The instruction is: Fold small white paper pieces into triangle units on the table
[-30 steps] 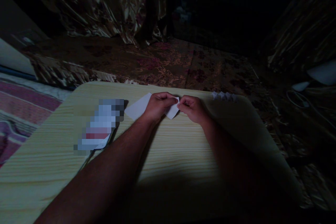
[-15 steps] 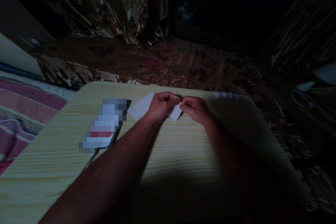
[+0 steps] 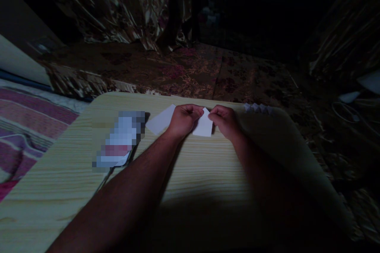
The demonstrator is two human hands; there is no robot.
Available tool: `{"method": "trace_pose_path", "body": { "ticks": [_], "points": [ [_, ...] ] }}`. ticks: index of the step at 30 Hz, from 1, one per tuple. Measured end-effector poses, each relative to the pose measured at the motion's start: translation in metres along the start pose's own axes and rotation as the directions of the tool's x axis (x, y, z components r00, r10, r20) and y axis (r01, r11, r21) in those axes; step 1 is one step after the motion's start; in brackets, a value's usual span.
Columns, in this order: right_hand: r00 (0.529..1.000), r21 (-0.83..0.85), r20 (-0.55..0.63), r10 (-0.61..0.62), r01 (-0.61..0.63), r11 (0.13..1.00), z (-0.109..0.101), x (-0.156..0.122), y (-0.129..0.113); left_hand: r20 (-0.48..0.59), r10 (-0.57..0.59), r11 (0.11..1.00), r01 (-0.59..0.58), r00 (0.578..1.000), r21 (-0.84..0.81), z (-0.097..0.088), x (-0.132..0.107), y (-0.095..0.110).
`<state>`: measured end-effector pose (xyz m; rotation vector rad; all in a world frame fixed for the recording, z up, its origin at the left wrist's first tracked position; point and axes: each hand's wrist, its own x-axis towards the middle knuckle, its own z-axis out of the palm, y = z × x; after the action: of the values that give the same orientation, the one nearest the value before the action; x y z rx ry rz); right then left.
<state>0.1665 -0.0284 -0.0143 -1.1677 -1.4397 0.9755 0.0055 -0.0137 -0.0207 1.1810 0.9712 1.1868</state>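
The left hand [image 3: 184,121] and the right hand [image 3: 223,121] are close to each other, near the far edge of the table [image 3: 208,166]. There is a small gap between the 2 hands, and a small white paper [image 3: 203,125] is in it. The left hand pinches the paper on its left side, with the thumb on top. The right hand pinches it at the right edge, near the top, with the fingers curled in. The paper has a pointy top and a straight bottom edge. I cannot tell if its bottom touches the wood.

A bigger white sheet [image 3: 159,119] lies flat on the table, just left of the left hand and partly behind it. Further left is a phone [image 3: 118,140], all blurry with squares, and a thin cord [image 3: 103,182] runs from its near end.

To the right of the right hand, and apart from it, 4 small paper stars [image 3: 258,108] sit in a row by the far edge. Past the table there is a flowery cloth [image 3: 178,69], with shiny curtains [image 3: 154,4] behind it. A striped blanket [image 3: 32,114] is on the left. The right side is very dark.
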Motion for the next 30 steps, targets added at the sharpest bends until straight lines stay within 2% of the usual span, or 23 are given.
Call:
{"method": "trace_pose_path", "body": {
  "ticks": [6, 10, 17, 20, 24, 27, 30],
  "points": [
    [0.989, 0.009, -0.136, 0.059, -0.058, 0.998, 0.0028, 0.002, 0.0006, -0.022, 0.056, 0.997, -0.055, 0.998, 0.053, 0.0027, -0.0013, 0.0011],
    [0.983, 0.006, -0.171, 0.067, -0.067, 0.998, 0.0037, 0.0032, 0.002, -0.014, 0.072, 0.988, -0.07, 0.997, 0.134, 0.0036, -0.0035, 0.0035],
    [0.997, -0.042, -0.049, 0.06, -0.062, 0.997, 0.0042, 0.0017, 0.0048, 0.047, 0.122, 0.964, -0.13, 0.991, 0.232, 0.0056, -0.0052, 0.0041],
    [0.996, -0.018, -0.053, 0.067, -0.068, 0.998, 0.0047, 0.0018, 0.0038, 0.017, 0.122, 0.974, -0.123, 0.992, 0.192, 0.0053, -0.0042, 0.0037],
    [0.997, 0.058, -0.033, 0.07, -0.068, 0.996, 0.0037, 0.0031, 0.0021, -0.113, 0.114, 0.991, -0.105, 0.987, 0.087, 0.0039, -0.0016, 0.003],
    [0.995, 0.042, 0.019, 0.093, -0.094, 0.995, 0.0027, 0.0042, 0.0025, -0.199, 0.112, 0.992, -0.12, 0.974, -0.032, 0.0033, 0.0009, 0.0031],
    [0.992, 0.089, -0.024, 0.121, -0.118, 0.989, 0.002, 0.0055, 0.0035, -0.195, 0.113, 0.985, -0.136, 0.974, -0.106, 0.0041, 0.0015, 0.0046]
  ]
}}
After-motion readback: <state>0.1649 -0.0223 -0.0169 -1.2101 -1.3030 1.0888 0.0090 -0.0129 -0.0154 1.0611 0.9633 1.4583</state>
